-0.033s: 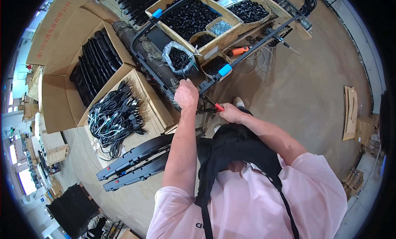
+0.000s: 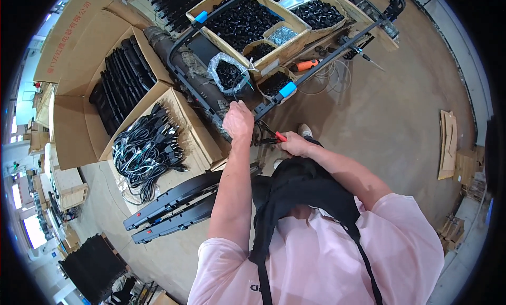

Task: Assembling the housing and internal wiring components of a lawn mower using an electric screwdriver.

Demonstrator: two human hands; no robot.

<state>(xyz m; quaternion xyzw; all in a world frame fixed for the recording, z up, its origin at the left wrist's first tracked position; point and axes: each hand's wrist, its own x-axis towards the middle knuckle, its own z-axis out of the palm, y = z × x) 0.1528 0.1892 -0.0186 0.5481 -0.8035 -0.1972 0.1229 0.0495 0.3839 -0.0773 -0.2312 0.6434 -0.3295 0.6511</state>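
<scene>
My left hand (image 2: 239, 121) is closed at the near corner of a black metal tube frame (image 2: 318, 72) that has blue sleeves on its bars. From its fingertips a thin black cable (image 2: 235, 89) runs up past a clear plastic bag of small black parts (image 2: 229, 76). Just to the right, my right hand (image 2: 296, 145) is closed around a red-handled tool (image 2: 281, 137), which looks like pliers. Its dark head points toward the left hand, beside black cable loops (image 2: 259, 132). The exact contact at the left fingertips is hidden.
Beyond the frame, a wooden tray (image 2: 284, 56) holds black caps and silver screws. An orange-handled tool (image 2: 304, 66) lies near it. At left stand a carton of black panels (image 2: 146, 39) and a pile of power cords (image 2: 145, 152). Two long black housings (image 2: 174, 204) lie below.
</scene>
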